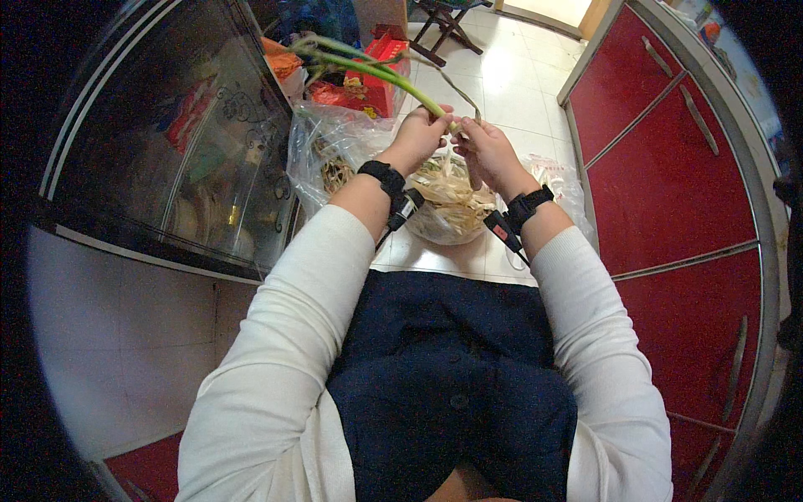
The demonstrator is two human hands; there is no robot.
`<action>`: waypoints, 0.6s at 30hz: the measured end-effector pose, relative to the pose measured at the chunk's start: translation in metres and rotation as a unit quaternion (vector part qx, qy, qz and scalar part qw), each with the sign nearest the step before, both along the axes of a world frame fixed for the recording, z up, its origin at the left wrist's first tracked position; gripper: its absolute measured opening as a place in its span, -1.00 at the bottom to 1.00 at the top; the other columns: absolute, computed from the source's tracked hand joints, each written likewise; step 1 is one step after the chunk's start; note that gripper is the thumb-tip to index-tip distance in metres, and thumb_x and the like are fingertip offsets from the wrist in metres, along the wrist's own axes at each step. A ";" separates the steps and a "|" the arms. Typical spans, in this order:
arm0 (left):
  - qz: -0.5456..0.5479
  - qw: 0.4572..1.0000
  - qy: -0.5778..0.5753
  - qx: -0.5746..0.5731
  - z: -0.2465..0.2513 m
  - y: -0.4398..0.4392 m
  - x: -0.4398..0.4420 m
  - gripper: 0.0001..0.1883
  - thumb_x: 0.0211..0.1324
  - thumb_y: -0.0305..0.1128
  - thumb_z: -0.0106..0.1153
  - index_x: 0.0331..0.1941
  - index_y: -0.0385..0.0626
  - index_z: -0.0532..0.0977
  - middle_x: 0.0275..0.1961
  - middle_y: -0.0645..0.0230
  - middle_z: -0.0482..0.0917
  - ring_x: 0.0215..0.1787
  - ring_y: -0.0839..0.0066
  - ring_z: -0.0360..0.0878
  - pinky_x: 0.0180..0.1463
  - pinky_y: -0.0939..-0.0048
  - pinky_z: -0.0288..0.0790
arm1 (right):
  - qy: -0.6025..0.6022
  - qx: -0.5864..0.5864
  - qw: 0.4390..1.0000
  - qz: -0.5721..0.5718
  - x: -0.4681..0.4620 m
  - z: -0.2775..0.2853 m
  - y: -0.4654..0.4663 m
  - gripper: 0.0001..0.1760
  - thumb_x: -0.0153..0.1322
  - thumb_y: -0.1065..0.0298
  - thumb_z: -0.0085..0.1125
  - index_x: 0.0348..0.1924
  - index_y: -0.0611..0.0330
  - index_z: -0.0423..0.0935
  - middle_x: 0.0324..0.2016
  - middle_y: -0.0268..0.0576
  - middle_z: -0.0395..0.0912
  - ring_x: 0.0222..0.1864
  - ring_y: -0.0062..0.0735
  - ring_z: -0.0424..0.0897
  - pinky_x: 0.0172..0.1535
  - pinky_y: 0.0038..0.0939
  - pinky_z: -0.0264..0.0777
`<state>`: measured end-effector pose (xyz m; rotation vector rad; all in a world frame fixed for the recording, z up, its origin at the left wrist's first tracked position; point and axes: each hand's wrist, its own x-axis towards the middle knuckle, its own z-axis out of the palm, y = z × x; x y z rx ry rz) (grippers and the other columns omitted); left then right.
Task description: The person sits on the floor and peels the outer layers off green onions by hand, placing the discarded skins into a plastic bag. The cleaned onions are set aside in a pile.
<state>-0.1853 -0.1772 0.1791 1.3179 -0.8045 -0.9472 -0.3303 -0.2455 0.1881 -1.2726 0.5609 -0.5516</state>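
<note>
A long green onion stalk (401, 81) slants up and to the left from between my hands. My left hand (421, 135) grips it near its pale lower end. At that same end the fingers of my right hand (486, 147) pinch a withered leaf (461, 93), which arches back towards the stalk's green tops. Below the hands lies a clear plastic bag of dry, straw-coloured husks (455, 191). Another clear plastic bag (351, 141), to the left, holds brownish dried stalks (337, 172). Whether the leaf is still joined to the stalk, I cannot tell.
Red cabinets (671, 182) with metal handles line the right side. A dark glass-doored cabinet (207, 138) stands at left. Beyond the bags are a red box (382, 75), an orange bag (281, 63) and a folding stool (446, 28) on the white tiled floor (514, 75).
</note>
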 end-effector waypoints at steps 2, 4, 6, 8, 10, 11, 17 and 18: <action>0.012 1.000 0.002 0.012 0.001 -0.006 0.006 -0.75 0.43 -0.28 0.07 0.09 -0.05 0.45 -0.13 0.46 0.59 -0.25 0.62 0.49 -0.22 0.57 0.42 | 0.015 -0.013 1.000 -0.012 0.010 0.007 0.000 -0.66 0.58 0.14 -0.01 0.01 0.21 0.54 -0.23 -0.30 0.55 -0.17 -0.51 0.50 -0.08 -0.47 0.37; 0.027 0.999 -0.002 0.017 0.001 -0.007 0.000 -0.77 0.44 -0.27 0.04 0.07 -0.05 0.44 -0.13 0.45 0.59 -0.23 0.60 0.51 -0.24 0.54 0.45 | -0.057 -0.034 0.993 -0.100 0.010 0.006 0.007 -0.67 0.56 0.14 0.00 -0.08 0.24 0.57 -0.21 -0.21 0.61 -0.18 -0.50 0.52 -0.08 -0.47 0.40; 0.050 0.998 -0.031 0.018 0.004 -0.007 -0.007 -0.78 0.44 -0.26 0.02 0.04 -0.05 0.44 -0.13 0.43 0.60 -0.23 0.58 0.53 -0.26 0.50 0.48 | -0.088 -0.058 0.985 -0.137 0.009 0.005 0.009 -0.69 0.55 0.17 0.00 -0.13 0.25 0.57 -0.20 -0.14 0.65 -0.17 -0.47 0.54 -0.08 -0.46 0.41; 0.073 0.993 -0.093 0.003 0.008 -0.006 -0.013 -0.80 0.45 -0.25 0.00 0.01 -0.06 0.44 -0.14 0.41 0.63 -0.24 0.56 0.55 -0.30 0.46 0.51 | -0.078 -0.080 0.987 -0.119 0.007 0.004 0.005 -0.72 0.55 0.21 -0.02 -0.16 0.24 0.56 -0.20 -0.09 0.68 -0.16 -0.42 0.57 -0.07 -0.43 0.40; 0.083 0.977 -0.193 -0.028 0.014 -0.006 -0.013 -0.80 0.46 -0.25 -0.03 0.01 -0.07 0.43 -0.14 0.38 0.65 -0.27 0.53 0.57 -0.32 0.42 0.53 | -0.138 0.033 0.981 -0.129 0.006 0.003 -0.003 -0.73 0.56 0.22 -0.03 -0.23 0.21 0.57 -0.22 -0.15 0.67 -0.14 -0.40 0.54 -0.04 -0.39 0.35; 0.088 0.965 -0.243 -0.047 0.016 -0.006 -0.012 -0.79 0.46 -0.25 -0.04 0.01 -0.08 0.42 -0.15 0.37 0.67 -0.29 0.52 0.58 -0.33 0.40 0.54 | -0.161 0.093 0.972 -0.141 0.005 0.001 -0.006 -0.72 0.57 0.22 -0.04 -0.26 0.19 0.57 -0.22 -0.18 0.66 -0.14 -0.39 0.52 -0.03 -0.38 0.32; 0.149 0.983 -0.054 -0.091 0.020 -0.007 0.005 -0.83 0.49 -0.30 -0.07 -0.04 -0.13 0.34 -0.18 0.27 0.65 -0.28 0.57 0.59 -0.35 0.52 0.54 | -0.146 0.108 0.970 -0.162 -0.006 -0.011 -0.017 -0.75 0.48 0.28 0.02 -0.49 0.10 0.30 -0.64 -0.30 0.32 -0.51 -0.45 0.42 -0.47 -0.41 0.25; 0.151 0.983 -0.043 -0.098 0.020 -0.007 0.006 -0.83 0.49 -0.29 -0.07 -0.04 -0.14 0.34 -0.17 0.26 0.64 -0.27 0.57 0.60 -0.35 0.50 0.55 | -0.114 0.094 0.976 -0.162 -0.007 -0.013 -0.018 -0.74 0.48 0.28 0.02 -0.49 0.09 0.27 -0.65 -0.31 0.28 -0.53 -0.44 0.41 -0.51 -0.43 0.20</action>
